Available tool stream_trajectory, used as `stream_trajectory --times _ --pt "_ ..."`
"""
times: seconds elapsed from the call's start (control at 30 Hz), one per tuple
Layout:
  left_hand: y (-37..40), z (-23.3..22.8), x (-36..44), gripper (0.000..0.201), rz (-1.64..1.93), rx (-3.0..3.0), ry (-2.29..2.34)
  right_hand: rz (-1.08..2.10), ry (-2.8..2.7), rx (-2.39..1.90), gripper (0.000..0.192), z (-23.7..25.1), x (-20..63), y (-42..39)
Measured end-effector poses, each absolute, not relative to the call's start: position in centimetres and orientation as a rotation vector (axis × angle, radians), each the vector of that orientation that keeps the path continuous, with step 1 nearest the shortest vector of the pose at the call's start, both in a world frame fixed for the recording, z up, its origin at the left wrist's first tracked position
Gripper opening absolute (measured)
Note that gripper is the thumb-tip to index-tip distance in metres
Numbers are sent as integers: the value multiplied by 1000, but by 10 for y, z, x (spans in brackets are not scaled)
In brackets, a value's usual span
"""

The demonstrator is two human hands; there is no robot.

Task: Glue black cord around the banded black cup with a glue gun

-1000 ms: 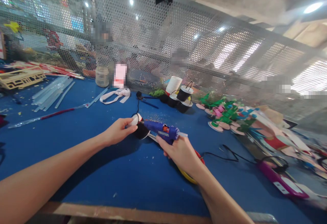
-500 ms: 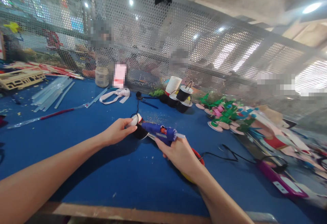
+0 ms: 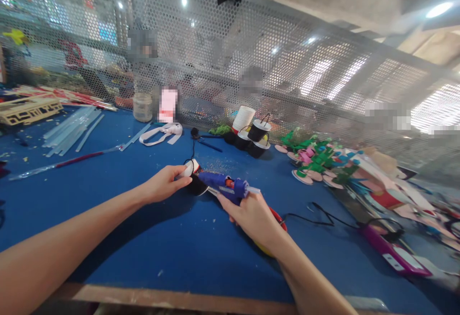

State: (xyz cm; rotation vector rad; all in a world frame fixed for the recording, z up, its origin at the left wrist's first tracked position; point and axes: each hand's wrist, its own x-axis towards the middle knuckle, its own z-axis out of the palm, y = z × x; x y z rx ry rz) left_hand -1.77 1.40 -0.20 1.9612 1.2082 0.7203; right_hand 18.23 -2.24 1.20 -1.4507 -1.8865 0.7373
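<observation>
Between the thumb and fingers of my left hand (image 3: 164, 183) is a small black-and-white paper cup (image 3: 197, 187), lying on its side. A thin black cord loops up from it, and part of the cup is hidden behind my fingers and the glue gun. My right hand (image 3: 253, 212) is closed around the handle of a blue glue gun (image 3: 219, 182), a clear glue stick (image 3: 253, 190) poking out of its rear. Its nozzle reaches the cup; whether the two touch I cannot tell. Under my right wrist a round red-and-yellow item (image 3: 280, 220) is partly covered.
Black-wrapped cups (image 3: 259, 131) and a stack of white cups (image 3: 243, 118) stand by the mesh screen. Glue sticks (image 3: 72, 130), white ribbon (image 3: 161, 135) and a jar (image 3: 143, 107) are at left. Green-and-pink craft pieces (image 3: 312, 162) and a purple power strip (image 3: 393, 250) lie at right.
</observation>
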Motion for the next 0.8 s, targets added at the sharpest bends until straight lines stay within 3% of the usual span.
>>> stream_trajectory --times 0.8 --pt "17 -3 -21 24 678 2016 1175 802 -1866 -1508 21 16 185 -18"
